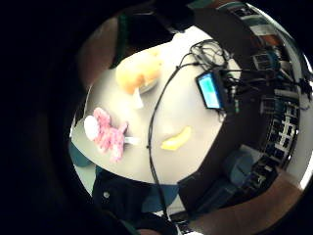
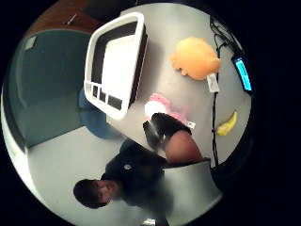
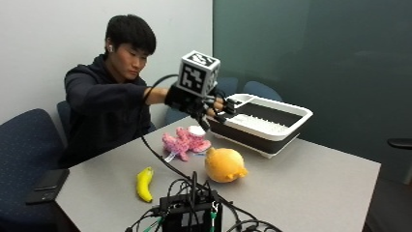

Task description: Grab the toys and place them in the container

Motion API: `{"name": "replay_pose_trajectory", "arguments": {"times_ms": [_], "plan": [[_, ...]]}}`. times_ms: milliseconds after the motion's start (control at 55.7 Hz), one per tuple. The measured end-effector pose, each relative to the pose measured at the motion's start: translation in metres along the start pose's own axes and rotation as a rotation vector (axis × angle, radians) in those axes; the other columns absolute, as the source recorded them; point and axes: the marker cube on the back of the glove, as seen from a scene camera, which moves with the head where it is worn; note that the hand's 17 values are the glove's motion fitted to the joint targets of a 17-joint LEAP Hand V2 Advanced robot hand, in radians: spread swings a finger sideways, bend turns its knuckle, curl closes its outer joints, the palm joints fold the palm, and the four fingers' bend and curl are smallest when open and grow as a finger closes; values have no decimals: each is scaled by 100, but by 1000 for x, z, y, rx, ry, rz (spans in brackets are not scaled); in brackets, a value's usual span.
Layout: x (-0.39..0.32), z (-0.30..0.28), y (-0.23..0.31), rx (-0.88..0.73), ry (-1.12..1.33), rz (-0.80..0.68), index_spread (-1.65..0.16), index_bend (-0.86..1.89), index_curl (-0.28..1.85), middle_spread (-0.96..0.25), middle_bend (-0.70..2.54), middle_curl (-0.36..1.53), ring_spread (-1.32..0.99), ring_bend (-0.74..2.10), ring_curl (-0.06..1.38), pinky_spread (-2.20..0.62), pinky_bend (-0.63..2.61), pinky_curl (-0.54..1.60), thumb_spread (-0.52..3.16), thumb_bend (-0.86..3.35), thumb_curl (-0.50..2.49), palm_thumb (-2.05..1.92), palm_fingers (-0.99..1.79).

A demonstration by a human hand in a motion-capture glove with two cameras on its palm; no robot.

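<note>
Outside view: right hand (image 3: 193,102), fingers unreadable, should drop straight onto the pink toy (image 3: 184,141) near the table's (image 3: 309,179) edge.

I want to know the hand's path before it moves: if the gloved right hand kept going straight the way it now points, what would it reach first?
Probably the white container: the right hand is raised above the pink plush toy, pointing toward the container's near end. Depth is unclear, so it might pass just above the rim.
</note>
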Motion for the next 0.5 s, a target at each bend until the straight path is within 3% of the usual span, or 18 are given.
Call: {"name": "replay_pose_trajectory", "arguments": {"times_ms": [305, 377, 502], "plan": [[13, 103, -81, -158, 120, -1, -28, 8, 14, 1, 8, 14, 3, 19, 19, 2, 127, 31, 125, 7, 27, 18, -28], [11, 119, -91, -123, 132, -14, -29, 8, 14, 2, 8, 13, 4, 24, 21, 2, 135, 33, 124, 7, 28, 21, -21], [14, 134, -99, 23, 91, -38, -31, 11, 13, 1, 15, 13, 3, 58, 29, -6, 145, 34, 126, 14, 34, 38, 11]]}}
